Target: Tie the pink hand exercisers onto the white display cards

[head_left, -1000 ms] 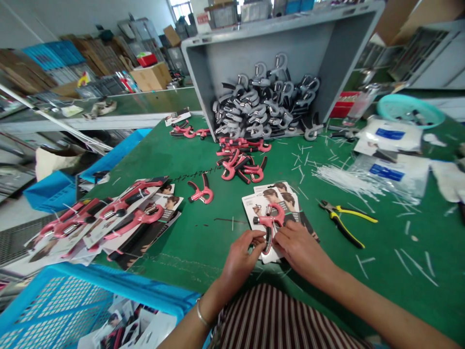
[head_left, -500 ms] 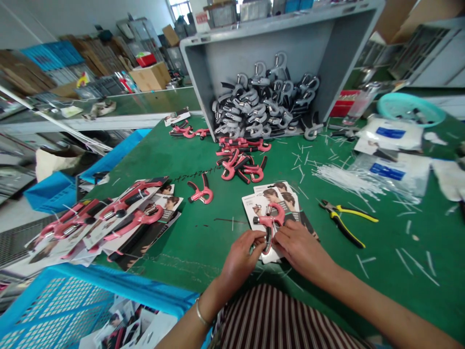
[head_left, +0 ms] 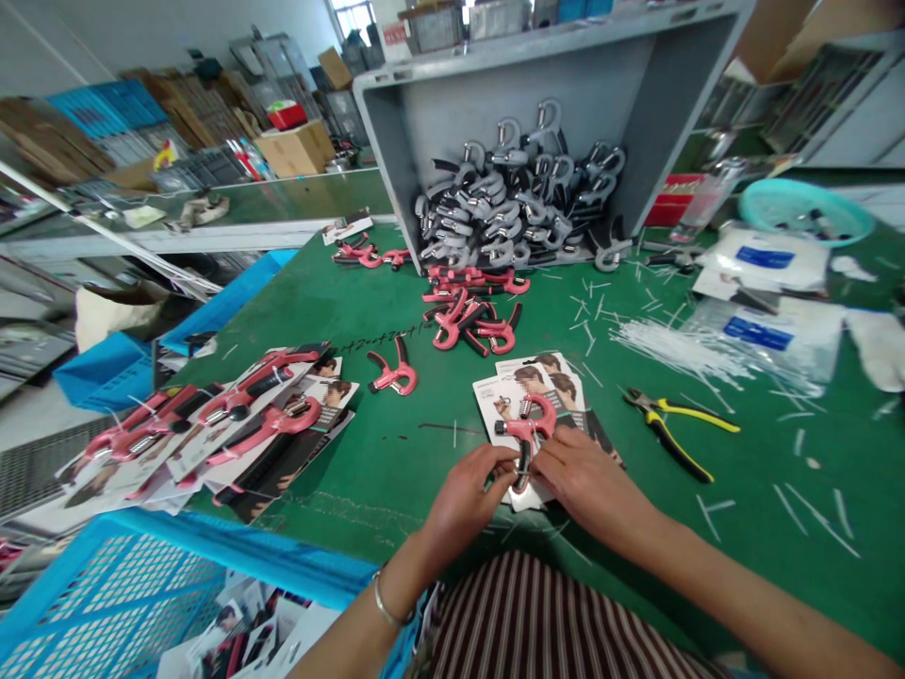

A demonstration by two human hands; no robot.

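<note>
A pink hand gripper [head_left: 529,426] lies on a printed backing card [head_left: 495,394], on top of a small stack of cards on the green table [head_left: 396,462]. My left hand [head_left: 467,495] pinches at the gripper's lower handle from the left, fingers curled. From the right, my right hand [head_left: 584,476] presses on the card and the same handle, fingers closed together. What the fingertips pinch is too small to make out.
Yellow-handled cutters [head_left: 671,424] lie right of the cards. Loose pink grippers [head_left: 470,321] and a grey bin [head_left: 615,104] of grey grippers sit beyond. Carded grippers [head_left: 240,424] pile at the left, a blue crate [head_left: 127,604] at the near left, white ties [head_left: 671,349] and bags on the right.
Both hands stay on the pink gripper and its card with only small finger shifts. The view has drifted slightly.
</note>
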